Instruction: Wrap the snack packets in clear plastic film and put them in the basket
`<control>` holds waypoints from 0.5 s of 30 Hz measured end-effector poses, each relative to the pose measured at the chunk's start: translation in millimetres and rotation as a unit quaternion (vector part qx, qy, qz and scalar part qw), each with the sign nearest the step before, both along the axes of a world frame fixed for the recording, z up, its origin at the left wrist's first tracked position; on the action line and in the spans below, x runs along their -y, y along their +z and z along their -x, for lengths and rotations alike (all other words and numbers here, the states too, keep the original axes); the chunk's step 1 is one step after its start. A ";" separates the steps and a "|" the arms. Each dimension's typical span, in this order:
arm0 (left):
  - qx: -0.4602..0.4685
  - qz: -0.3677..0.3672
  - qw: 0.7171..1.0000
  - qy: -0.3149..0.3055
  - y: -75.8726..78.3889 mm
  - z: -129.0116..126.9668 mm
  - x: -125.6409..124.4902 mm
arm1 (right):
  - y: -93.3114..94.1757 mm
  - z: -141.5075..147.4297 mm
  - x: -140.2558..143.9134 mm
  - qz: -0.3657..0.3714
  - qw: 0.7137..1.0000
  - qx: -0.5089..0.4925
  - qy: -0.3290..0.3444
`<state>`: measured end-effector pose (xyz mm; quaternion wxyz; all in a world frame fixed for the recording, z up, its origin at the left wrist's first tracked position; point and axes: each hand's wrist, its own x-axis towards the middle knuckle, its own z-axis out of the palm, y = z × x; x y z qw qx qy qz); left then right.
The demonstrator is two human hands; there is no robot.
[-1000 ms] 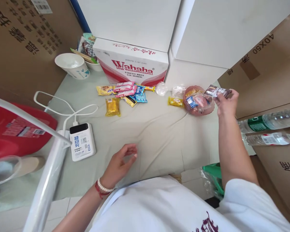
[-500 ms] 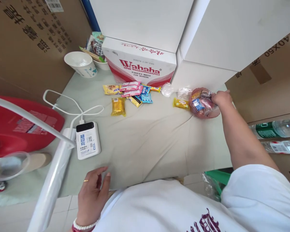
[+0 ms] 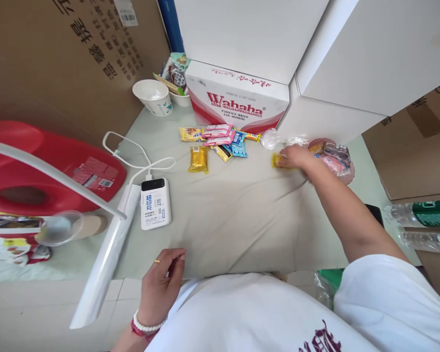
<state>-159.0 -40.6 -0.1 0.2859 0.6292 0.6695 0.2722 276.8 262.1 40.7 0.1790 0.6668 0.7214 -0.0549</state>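
The right hand is stretched to the upper right of the frame and laid over a small yellow packet on the grey desk. Its fingers are curled down onto the packet, but whether the packet is already pinched cannot be told, as the hand hides most of it. Just to the right of the hand stands a pink bowl that holds several wrapped snacks; a crumpled clear wrapper lies just above the packet.

The left hand is seen at the lower middle, resting at the near edge of the desk with its fingers loosely bent and nothing held.

A heap of snack packets is spread at the upper middle, in front of a Wahaha box, with a lone yellow packet just below the heap. A power bank with a white cable lies at the left middle, and a paper cup stands at the upper left.

The step in hand is judged to be the picking up of the yellow packet beside the bowl. A firm pinch on the thin wrapper would be called for next, then a short lift clear of the cloth and over the bowl's rim, without the bowl or its contents being knocked.
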 end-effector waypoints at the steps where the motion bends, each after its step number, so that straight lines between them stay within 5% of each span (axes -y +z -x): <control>1: 0.001 0.000 1.000 0.006 -0.4 0.7 1.9 | 2.4 1.1 -6.5 -0.035 0.998 -0.022 -0.040; 4: 0.000 -0.001 1.000 0.010 -1.5 0.9 5.8 | 4.9 8.7 -27.0 -0.164 0.970 -0.073 -0.163; 7: 0.002 -0.018 1.000 -0.001 -0.6 -0.9 6.6 | -6.8 25.8 -42.7 -0.180 0.953 -0.088 -0.227; 12: 0.006 -0.033 0.999 0.009 3.1 0.4 7.7 | -34.3 51.9 -48.8 -0.126 0.966 -0.103 -0.200; 15: 0.016 -0.026 0.999 0.025 3.5 4.3 10.8 | -33.1 52.0 -46.4 -0.118 0.966 -0.118 -0.197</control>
